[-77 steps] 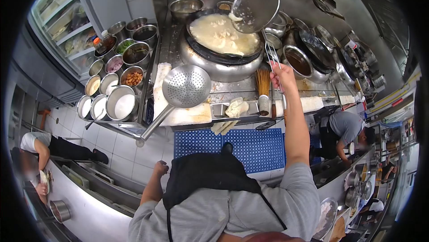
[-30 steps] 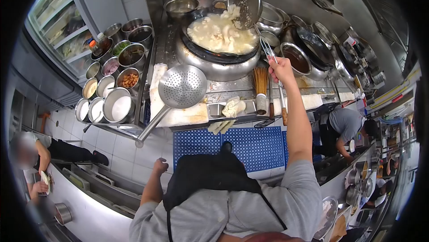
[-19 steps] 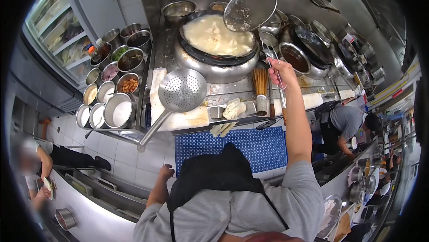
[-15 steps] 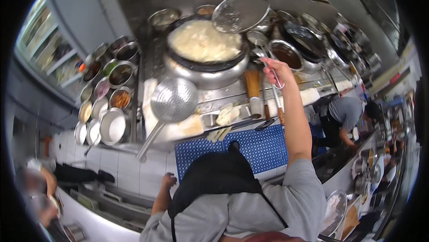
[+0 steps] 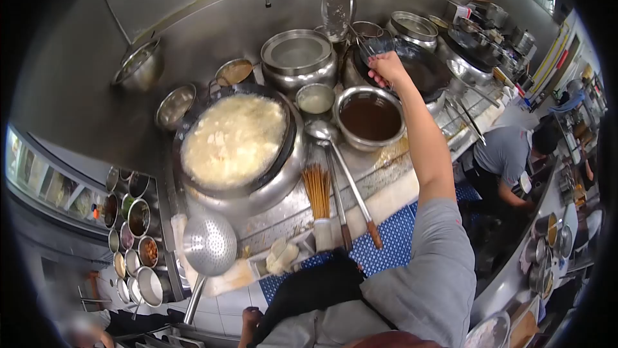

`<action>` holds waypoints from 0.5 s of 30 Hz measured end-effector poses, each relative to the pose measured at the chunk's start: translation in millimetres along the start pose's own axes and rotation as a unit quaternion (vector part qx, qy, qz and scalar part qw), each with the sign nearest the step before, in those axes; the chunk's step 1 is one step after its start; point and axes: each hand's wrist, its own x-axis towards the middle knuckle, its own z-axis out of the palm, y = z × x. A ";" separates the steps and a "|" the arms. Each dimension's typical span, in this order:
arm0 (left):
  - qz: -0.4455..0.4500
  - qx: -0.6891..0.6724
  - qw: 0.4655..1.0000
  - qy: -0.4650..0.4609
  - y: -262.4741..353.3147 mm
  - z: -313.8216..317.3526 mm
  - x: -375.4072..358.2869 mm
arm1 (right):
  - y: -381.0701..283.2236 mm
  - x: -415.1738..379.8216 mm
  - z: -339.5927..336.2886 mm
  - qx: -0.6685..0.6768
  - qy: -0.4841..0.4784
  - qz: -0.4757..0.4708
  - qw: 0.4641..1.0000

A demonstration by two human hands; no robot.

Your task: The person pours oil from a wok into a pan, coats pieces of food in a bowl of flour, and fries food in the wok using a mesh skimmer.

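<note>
The right hand is raised and closed around the thin wire handle of a round fine-mesh metal skimmer, gripping it near the lower end. The skimmer stands almost on edge against the steel back wall, above a lidded steel pot at the rear edge of the cooking range. Its long axis runs from the hand up and to the left, with the mesh disc at the upper end and its face turned sideways; this attitude probably lets liquid drain off the mesh. A few pale scraps cling to the mesh. Below and left of the hand, a large dark wok holds pale frothy liquid with white pieces. A steel bowl of brown sauce sits just below the hand, and a long ladle leans beside it with its wooden grip toward the front edge. A perforated steel strainer lies at the front left corner. The left hand hangs low beside the black apron, apparently loosely closed and empty. Another person bends at the right.
</note>
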 end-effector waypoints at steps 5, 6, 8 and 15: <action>0.103 0.109 0.983 0.104 14.5 17.9 -30.5 | 5.2 141.1 -4.1 -0.434 0.182 -0.142 0.871; 0.099 0.129 0.981 0.104 18.2 17.4 -38.5 | -1.8 146.0 -0.3 -0.461 0.118 -0.115 0.872; 0.042 0.119 0.989 0.076 27.4 20.8 -45.4 | 17.1 176.7 7.1 -0.496 0.076 -0.106 0.858; 0.090 0.384 0.917 -0.054 -1.0 24.3 -59.3 | 26.4 133.5 34.8 -0.434 0.115 -0.093 0.889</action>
